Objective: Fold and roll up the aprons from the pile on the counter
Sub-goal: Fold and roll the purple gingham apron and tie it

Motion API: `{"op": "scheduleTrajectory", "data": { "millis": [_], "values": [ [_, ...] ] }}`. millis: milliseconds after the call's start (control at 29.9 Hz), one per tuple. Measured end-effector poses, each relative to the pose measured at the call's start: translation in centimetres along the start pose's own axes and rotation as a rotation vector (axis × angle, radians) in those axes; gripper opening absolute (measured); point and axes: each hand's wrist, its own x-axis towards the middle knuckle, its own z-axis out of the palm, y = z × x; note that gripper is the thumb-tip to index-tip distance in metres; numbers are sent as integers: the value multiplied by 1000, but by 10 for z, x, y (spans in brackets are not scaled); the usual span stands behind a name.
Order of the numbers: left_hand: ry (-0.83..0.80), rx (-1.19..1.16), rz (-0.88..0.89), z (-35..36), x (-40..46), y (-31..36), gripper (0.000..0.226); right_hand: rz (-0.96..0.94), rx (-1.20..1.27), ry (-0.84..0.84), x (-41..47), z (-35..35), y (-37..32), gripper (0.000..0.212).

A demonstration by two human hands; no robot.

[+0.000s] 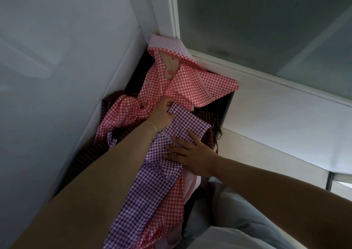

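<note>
**Purple apron on top of pile, fold just starting**

Left of both hands there is a pale wall panel (57,77), w/ a dark striped cloth (83,157) lying along its foot. Next to it the red check apron (182,81) is spread behind the hands, its far edge up in the corner; a bunched red part sits just left of the left hand.

The left hand (162,113) reaches far and pinches the top corner of the purple check apron (144,195), fingers curled on the edge. This apron lies on top of the pile, running from the left hand back toward the body, under the forearm.

The right hand (190,153) is to the right and nearer, flat on the purple cloth, fingers spread wide, pressing it and gripping nothing.

Right of the hands: white ledge (276,115) & frosted glass (266,20).

Judgement: the cloth is thin, light, very soft, not fragile; it will slide on the layers below and wrinkle easily. Better to take it at corners or hem, both hands, keep it a bit tight; the ties near the left forearm can tangle.
</note>
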Motion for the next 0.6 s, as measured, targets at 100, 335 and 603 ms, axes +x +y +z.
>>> {"op": "scheduleTrajectory", "data": {
  "millis": [100, 335, 603],
  "values": [
    [86, 202, 133, 1, -18, -2, 57, -7, 42, -39, 0, -3, 0, 59],
    [231, 849, 479, 50, -100, -70, 47, 47, 229, 4, 7, -21, -2, 50],
    [104, 1015, 282, 55, -116, -115, 82, 1022, 763, 233, 12, -64, 27, 48]
  ]
}}
